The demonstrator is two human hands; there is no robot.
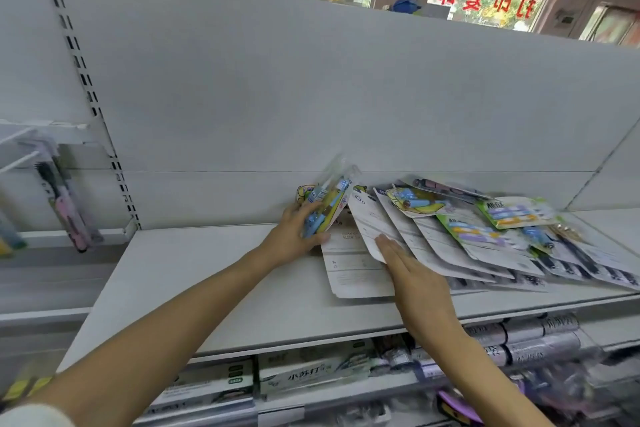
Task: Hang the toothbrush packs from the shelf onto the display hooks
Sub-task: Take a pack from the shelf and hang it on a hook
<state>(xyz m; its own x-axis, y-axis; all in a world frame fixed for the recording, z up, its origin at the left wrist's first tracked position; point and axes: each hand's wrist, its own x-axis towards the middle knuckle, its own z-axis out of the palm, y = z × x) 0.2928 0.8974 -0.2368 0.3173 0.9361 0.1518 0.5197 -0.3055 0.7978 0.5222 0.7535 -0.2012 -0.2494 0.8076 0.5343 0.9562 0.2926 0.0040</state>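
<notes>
- Left hand (294, 232) grips an upright toothbrush pack (327, 198), lifted ready for the hooks (20, 149)
- Right hand (415, 281) lies flat, fingers straight, steadying fanned packs (467, 236) on the shelf (214, 281)

Left hand (294, 232) is covering the lower ends of the toothbrush packs (327, 196) it is gripping; their print is blurring beyond reading. Right hand (412, 274) fingertips are hiding under the edge of a face-down pack (367, 229) just right of that grip. Far left of the grip, hanging packs (65, 198) are smearing out, and their hooks (17, 149) are running off the frame edge.
</notes>
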